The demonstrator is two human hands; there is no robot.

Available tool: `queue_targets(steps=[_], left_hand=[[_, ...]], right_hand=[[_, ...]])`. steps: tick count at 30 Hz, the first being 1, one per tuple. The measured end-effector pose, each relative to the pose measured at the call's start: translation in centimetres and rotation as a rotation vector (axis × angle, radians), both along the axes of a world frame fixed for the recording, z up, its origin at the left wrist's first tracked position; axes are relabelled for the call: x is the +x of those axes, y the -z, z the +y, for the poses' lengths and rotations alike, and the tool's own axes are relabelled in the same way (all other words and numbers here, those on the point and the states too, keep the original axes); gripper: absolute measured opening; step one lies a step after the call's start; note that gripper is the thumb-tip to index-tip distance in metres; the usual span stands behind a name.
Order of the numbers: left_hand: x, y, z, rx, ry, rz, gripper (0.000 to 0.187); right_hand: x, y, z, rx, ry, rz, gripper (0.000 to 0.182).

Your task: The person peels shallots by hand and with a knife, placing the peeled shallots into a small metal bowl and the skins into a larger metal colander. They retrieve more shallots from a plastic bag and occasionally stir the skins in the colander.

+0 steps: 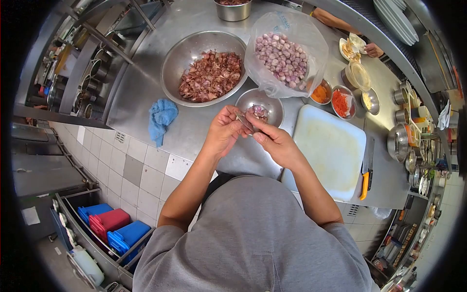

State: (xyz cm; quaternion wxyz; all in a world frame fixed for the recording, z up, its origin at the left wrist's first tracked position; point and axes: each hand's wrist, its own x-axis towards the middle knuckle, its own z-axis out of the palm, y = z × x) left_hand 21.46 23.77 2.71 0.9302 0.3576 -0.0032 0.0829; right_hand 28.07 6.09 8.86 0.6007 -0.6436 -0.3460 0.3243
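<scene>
Above the front edge of the steel table, my left hand (223, 130) and my right hand (278, 145) meet with fingers closed. A small knife (245, 122) is pinched in my right hand, its short grey blade lying between the hands. My left fingers are pressed together at the blade; what they hold is mostly hidden. Just beyond them stands a small steel bowl (277, 109) with peeled shallots (259, 111) in it. A large steel bowl (170, 63) of reddish-brown shallot skins (211, 78) is behind to the left. Many shallots (282, 58) fill a clear plastic bag (316, 34).
A white cutting board (328, 151) lies at right, with a yellow-handled knife (365, 185) beside it. Bowls of shredded orange-red food (342, 103) and others stand behind. A blue cloth (163, 119) hangs at the left edge. Another person's hand (373, 50) is at far right.
</scene>
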Motion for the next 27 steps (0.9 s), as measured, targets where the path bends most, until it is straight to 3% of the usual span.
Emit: queue_targets(steps=[2, 4, 5, 7, 14, 16, 20, 22, 25, 26, 27], left_hand=[[0.0, -0.6, 0.1, 0.023, 0.008, 0.029, 0.028], [0.1, -1.1, 0.3, 0.012, 0.027, 0.049, 0.028], [0.2, -1.3, 0.4, -0.001, 0.046, 0.072, 0.027], [0.3, -1.4, 0.8, 0.005, 0.063, 0.082, 0.025], [0.6, -1.2, 1.9, 0.131, 0.028, 0.083, 0.029], [0.6, -1.5, 2.1, 0.184, 0.034, 0.106, 0.029], [0.7, -1.6, 2.6, 0.301, 0.047, 0.178, 0.036], [0.6, -1.6, 2.6, 0.290, 0.060, 0.185, 0.036], [0.5, -1.9, 2.2, 0.274, 0.073, 0.177, 0.035], [0.4, -2.0, 2.0, 0.269, 0.073, 0.166, 0.035], [0.4, -2.0, 1.9, 0.269, 0.075, 0.167, 0.035]], right_hand=[[0.1, 0.3, -0.2, 0.033, 0.030, -0.067, 0.046], [0.6, -1.0, -0.5, -0.190, 0.025, 0.335, 0.047], [1.1, -0.9, -0.5, -0.189, 0.025, 0.330, 0.047], [1.5, -0.1, -0.4, -0.023, 0.096, 0.638, 0.049], [0.8, -0.9, -0.3, -0.045, 0.019, 0.387, 0.051], [0.9, -1.0, -0.2, -0.139, -0.063, 0.105, 0.053], [1.3, -2.2, 0.0, -0.367, -0.132, 0.356, 0.054], [1.0, -0.5, -0.1, -0.122, -0.075, 0.084, 0.054], [1.1, 1.3, 0.2, 0.040, -0.041, -0.117, 0.051], [1.1, 1.4, -0.1, 0.041, -0.040, -0.115, 0.051], [1.2, 1.2, -0.5, -0.013, -0.043, 0.156, 0.050]])
